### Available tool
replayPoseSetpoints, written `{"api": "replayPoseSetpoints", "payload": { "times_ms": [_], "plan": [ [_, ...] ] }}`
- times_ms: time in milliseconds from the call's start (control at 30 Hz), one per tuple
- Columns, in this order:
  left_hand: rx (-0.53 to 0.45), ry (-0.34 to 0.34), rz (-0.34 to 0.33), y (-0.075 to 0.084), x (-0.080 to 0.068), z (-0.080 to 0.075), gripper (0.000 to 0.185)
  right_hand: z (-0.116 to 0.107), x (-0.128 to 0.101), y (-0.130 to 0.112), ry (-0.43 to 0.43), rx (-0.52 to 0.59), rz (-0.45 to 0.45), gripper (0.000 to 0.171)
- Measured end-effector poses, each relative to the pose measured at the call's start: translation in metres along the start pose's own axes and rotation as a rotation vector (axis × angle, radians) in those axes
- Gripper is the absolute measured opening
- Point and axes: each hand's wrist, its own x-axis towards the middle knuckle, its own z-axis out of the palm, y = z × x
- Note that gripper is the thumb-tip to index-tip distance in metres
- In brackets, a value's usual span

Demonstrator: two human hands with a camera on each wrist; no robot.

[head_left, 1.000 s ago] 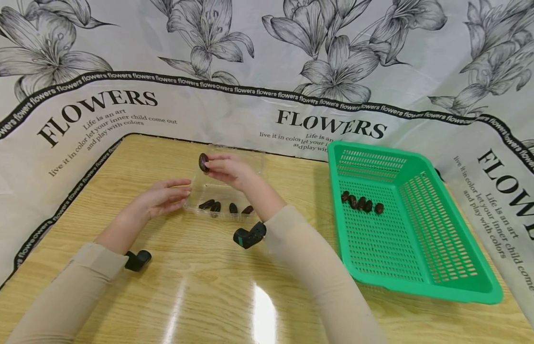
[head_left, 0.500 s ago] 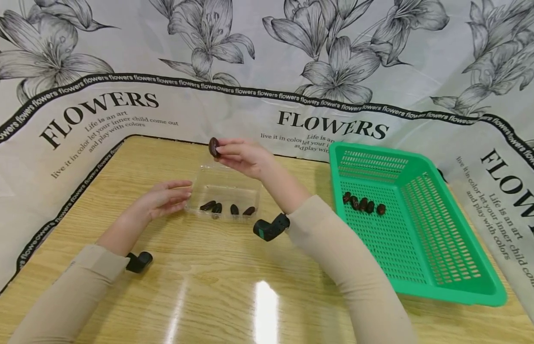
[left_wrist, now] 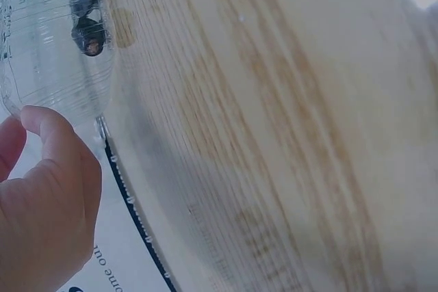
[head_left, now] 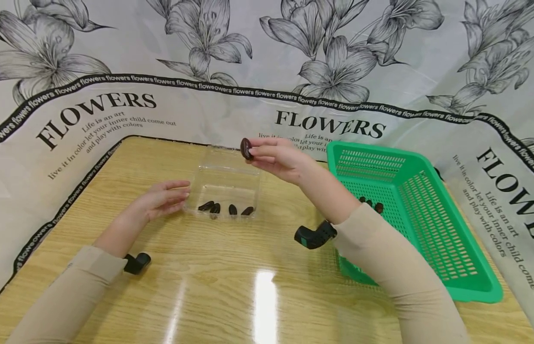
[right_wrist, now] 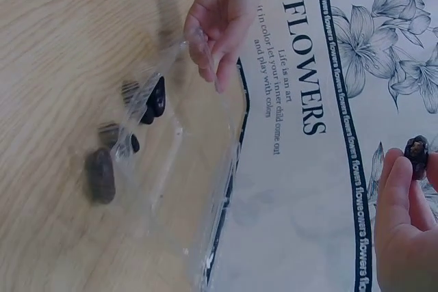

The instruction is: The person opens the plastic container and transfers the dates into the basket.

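Observation:
A dark brown date (head_left: 246, 149) is pinched between the thumb and fingertips of my right hand (head_left: 279, 160), raised above the table right of the clear plastic box (head_left: 225, 177). The right wrist view also shows this date (right_wrist: 416, 155) at the right edge. My left hand (head_left: 165, 198) stays at the box's left side, its fairly straight fingers touching the wall. In the left wrist view a fingertip of the left hand (left_wrist: 51, 182) meets the box's corner. Several dates (head_left: 233, 209) lie along the near side inside the box, whose clear lid stands raised behind.
A green perforated basket (head_left: 473, 286) stands on the right of the wooden table (head_left: 215, 286). Several more dates (head_left: 379, 208) lie inside it, partly hidden by my right forearm. A white flower-printed cloth (head_left: 232, 114) rises behind the table.
My right hand has carried the date up and to the right, from over the box toward the basket. The left hand and the box have stayed in place.

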Motion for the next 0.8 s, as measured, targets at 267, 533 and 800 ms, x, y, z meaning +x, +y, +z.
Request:
{"api": "replayPoseSetpoints", "payload": {
  "times_ms": [267,533,800],
  "plan": [
    [-0.026,0.006,-0.003,-0.002,-0.001,-0.002,0.062,-0.033,-0.021,-0.003,0.019,0.053,-0.027,0.038],
    [-0.003,0.002,0.003,-0.004,-0.002,-0.001,0.063,-0.071,-0.04,-0.002,0.05,0.08,-0.022,0.028],
    [0.038,0.008,0.006,-0.003,0.001,-0.003,0.063,-0.106,-0.063,-0.006,0.063,0.168,-0.017,0.024]
  ]
}}
